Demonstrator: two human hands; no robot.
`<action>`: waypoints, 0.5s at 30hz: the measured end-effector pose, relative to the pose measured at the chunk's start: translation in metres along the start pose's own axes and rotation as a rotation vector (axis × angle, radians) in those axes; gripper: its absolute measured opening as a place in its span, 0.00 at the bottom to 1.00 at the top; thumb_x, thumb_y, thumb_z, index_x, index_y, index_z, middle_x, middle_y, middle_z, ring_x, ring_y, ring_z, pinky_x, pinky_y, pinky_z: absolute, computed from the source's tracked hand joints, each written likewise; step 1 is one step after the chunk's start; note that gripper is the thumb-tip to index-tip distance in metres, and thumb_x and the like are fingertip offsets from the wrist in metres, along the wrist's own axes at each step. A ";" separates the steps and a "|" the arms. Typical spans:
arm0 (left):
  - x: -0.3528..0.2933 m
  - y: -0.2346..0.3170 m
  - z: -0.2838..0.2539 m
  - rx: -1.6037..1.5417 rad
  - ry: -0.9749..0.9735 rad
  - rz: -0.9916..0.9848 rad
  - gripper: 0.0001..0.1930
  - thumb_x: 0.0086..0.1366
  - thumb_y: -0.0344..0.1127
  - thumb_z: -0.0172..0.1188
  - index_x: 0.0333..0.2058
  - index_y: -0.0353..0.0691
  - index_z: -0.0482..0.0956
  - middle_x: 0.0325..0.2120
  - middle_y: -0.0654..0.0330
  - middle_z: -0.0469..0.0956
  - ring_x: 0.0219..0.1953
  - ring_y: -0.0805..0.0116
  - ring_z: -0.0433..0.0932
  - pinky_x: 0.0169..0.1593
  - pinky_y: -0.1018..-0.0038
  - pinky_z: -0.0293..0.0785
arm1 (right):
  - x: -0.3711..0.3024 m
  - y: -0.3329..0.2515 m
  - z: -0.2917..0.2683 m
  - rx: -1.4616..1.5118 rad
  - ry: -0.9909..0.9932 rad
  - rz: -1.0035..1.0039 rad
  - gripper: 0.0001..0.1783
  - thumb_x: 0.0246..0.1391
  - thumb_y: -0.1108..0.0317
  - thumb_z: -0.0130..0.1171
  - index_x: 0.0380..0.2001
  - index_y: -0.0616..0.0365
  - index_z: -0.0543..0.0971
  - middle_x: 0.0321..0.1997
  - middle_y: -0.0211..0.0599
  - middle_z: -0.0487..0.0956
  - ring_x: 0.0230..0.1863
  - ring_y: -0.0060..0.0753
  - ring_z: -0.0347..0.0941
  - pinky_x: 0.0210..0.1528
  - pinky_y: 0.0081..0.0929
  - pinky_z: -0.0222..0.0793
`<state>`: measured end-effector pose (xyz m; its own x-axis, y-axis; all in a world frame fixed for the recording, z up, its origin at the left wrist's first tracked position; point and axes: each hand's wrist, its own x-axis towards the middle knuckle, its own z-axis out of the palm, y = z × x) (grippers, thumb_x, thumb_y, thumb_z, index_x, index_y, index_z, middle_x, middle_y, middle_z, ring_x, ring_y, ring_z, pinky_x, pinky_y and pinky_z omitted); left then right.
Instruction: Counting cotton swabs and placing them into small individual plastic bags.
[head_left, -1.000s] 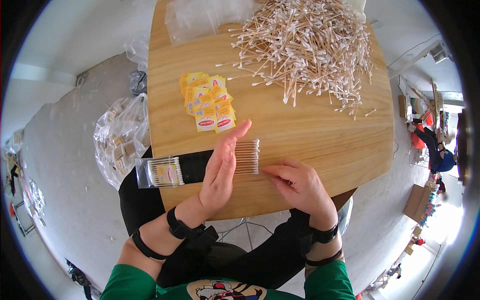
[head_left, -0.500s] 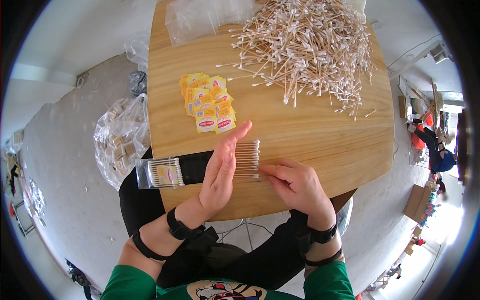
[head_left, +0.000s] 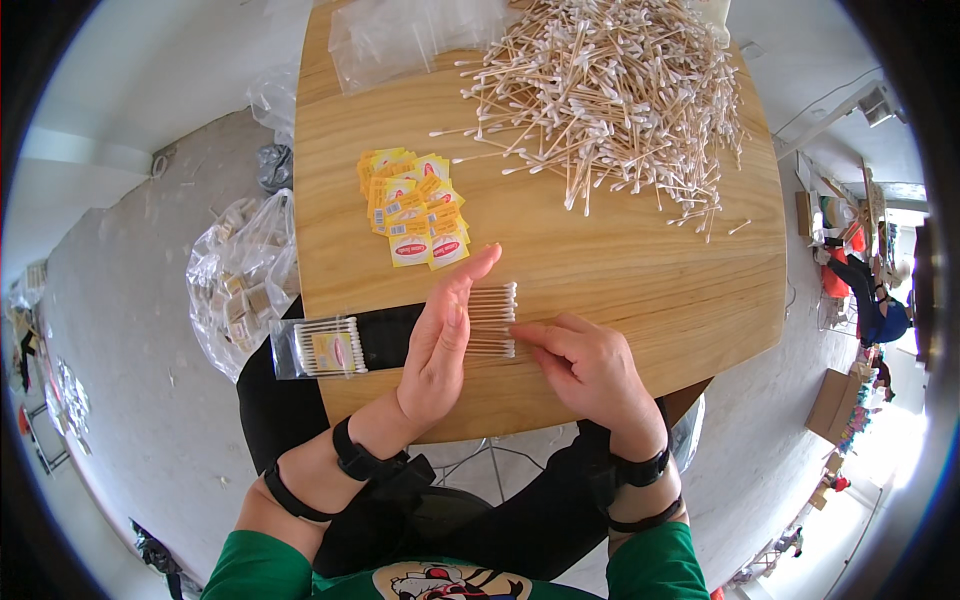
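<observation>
My left hand [head_left: 443, 345] stands on its edge across a row of cotton swabs [head_left: 488, 312], its fingers stretched out and together. The swabs lie side by side on the table, white tips to the right; the hand hides their left part. At those tips my right hand [head_left: 588, 368] touches the row with its extended index finger, thumb apart and other fingers curled. Left of my left hand is a black strip [head_left: 383, 337]. At the strip's left end lies a clear bag [head_left: 287, 350] with a row of swabs and a yellow card [head_left: 333, 351] inside.
A large heap of loose cotton swabs [head_left: 610, 100] covers the far right of the wooden table [head_left: 560, 245]. Yellow printed cards [head_left: 415, 210] lie spread left of centre. Clear plastic bags [head_left: 400, 40] rest at the far left. Beside the table hangs a filled plastic bag [head_left: 240, 285].
My right index finger has shifted slightly left and up against the swab tips. The lower swabs now sit closer in line with the row. My left hand has barely moved.
</observation>
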<state>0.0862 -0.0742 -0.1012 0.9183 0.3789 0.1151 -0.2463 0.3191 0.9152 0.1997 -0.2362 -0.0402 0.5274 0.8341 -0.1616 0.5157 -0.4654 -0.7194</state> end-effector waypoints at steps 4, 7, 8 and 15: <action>0.001 0.001 0.001 -0.001 0.001 -0.005 0.27 0.82 0.42 0.34 0.69 0.28 0.55 0.72 0.46 0.56 0.75 0.56 0.51 0.76 0.61 0.40 | 0.001 0.000 0.001 0.006 0.012 0.007 0.18 0.52 0.77 0.63 0.47 0.51 0.86 0.29 0.38 0.77 0.29 0.43 0.76 0.31 0.32 0.73; 0.001 0.002 0.001 -0.005 0.006 -0.022 0.27 0.82 0.42 0.34 0.69 0.28 0.56 0.72 0.46 0.56 0.75 0.56 0.51 0.76 0.61 0.40 | 0.002 -0.002 0.001 0.050 0.036 0.061 0.18 0.53 0.77 0.62 0.48 0.51 0.85 0.29 0.38 0.77 0.29 0.43 0.77 0.32 0.32 0.73; 0.001 0.003 0.001 -0.005 0.006 -0.022 0.27 0.82 0.42 0.34 0.69 0.28 0.56 0.72 0.46 0.56 0.75 0.56 0.51 0.76 0.61 0.40 | 0.002 -0.002 0.001 0.038 0.036 0.054 0.19 0.53 0.77 0.62 0.48 0.52 0.85 0.29 0.38 0.77 0.29 0.43 0.77 0.32 0.32 0.73; 0.001 0.003 0.001 0.004 0.007 -0.017 0.27 0.82 0.42 0.35 0.69 0.27 0.56 0.71 0.46 0.57 0.75 0.56 0.51 0.76 0.61 0.41 | 0.003 -0.002 0.001 0.027 0.041 0.065 0.19 0.54 0.77 0.61 0.50 0.52 0.84 0.29 0.39 0.77 0.29 0.42 0.77 0.33 0.33 0.73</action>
<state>0.0870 -0.0741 -0.0977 0.9201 0.3795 0.0969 -0.2297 0.3224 0.9183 0.1995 -0.2326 -0.0404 0.5867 0.7892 -0.1817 0.4612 -0.5101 -0.7260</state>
